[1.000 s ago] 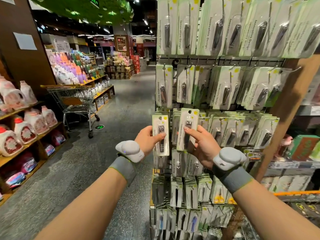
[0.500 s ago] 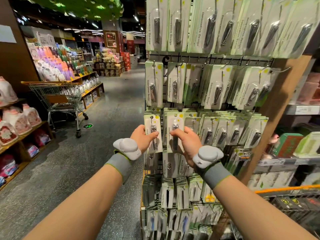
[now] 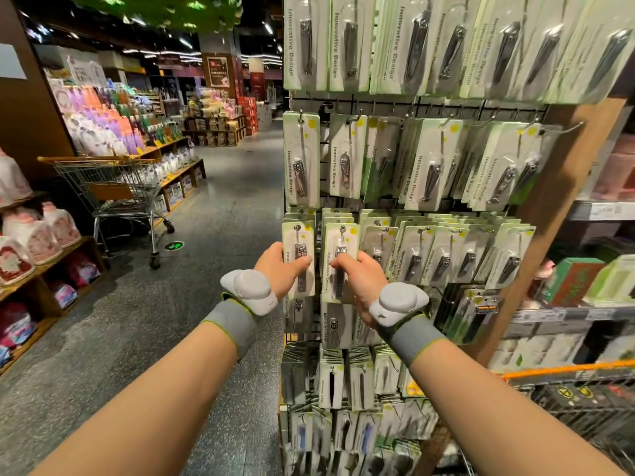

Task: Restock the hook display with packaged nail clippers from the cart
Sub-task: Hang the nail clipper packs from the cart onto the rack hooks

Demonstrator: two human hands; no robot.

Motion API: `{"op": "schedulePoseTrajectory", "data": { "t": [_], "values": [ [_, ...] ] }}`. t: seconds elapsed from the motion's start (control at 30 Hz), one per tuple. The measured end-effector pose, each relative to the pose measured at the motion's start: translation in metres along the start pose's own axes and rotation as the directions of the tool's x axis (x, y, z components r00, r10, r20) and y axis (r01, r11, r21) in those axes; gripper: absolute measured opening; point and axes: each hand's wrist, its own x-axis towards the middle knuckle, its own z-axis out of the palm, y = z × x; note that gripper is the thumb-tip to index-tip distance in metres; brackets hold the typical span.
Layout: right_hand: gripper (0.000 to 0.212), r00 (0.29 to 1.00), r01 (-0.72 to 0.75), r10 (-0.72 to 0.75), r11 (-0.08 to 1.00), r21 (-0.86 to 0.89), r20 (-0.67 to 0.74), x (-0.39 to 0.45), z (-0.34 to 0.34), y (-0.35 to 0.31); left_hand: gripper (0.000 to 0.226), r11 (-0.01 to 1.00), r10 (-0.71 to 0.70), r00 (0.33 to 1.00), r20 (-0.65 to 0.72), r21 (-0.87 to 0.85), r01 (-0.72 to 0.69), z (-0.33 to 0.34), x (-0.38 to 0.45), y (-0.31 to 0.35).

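The hook display (image 3: 563, 187) is a dark grid panel in a wooden frame, filled with rows of green-and-white nail clipper packs. My left hand (image 3: 280, 269) pinches the leftmost pack (image 3: 298, 242) of the third row, thumb on its front. Beside it, my right hand (image 3: 360, 281) grips the neighbouring pack (image 3: 340, 242), which sits on its hook at the front of a stack. Both wrists wear grey bands with white sensors. The cart (image 3: 563, 367) shows only an orange rim and wire basket at the lower right.
A second wire shopping cart (image 3: 113, 187) stands in the aisle to the left. Low wooden shelves (image 3: 41, 269) with bagged goods line the left side. The grey aisle floor (image 3: 223, 207) runs away between them. More shelving (image 3: 598, 211) stands right of the display.
Both hands have pushed their packs back onto the third-row hooks; the right pack, earlier held out in front, now lies flush on its stack. My view has shifted closer and to the right.
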Motion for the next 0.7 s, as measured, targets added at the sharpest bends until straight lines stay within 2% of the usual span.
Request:
{"op": "schedulePoseTrajectory", "data": {
  "t": [0.13,0.3,0.53,0.7],
  "values": [
    [0.022,0.999,-0.034,0.033,0.995,-0.095,-0.006,0.001,0.001,-0.005,0.032,0.999,-0.008,1.0,-0.011,0.035,0.008,0.002,0.0,0.002],
    [0.043,0.998,-0.069,0.068,0.989,-0.127,-0.009,0.003,-0.001,-0.002,0.033,0.993,-0.04,0.998,-0.043,0.111,0.044,0.002,-0.006,0.001],
    [0.042,0.997,-0.058,0.049,0.98,-0.19,-0.052,-0.009,-0.008,0.005,0.041,0.955,-0.129,0.992,0.0,0.27,0.124,-0.001,-0.022,-0.003],
    [0.048,0.994,-0.043,0.016,0.964,-0.262,-0.106,-0.025,-0.016,0.002,0.038,0.856,-0.21,0.974,0.089,0.499,0.139,-0.007,-0.032,0.001]
  ]
}}
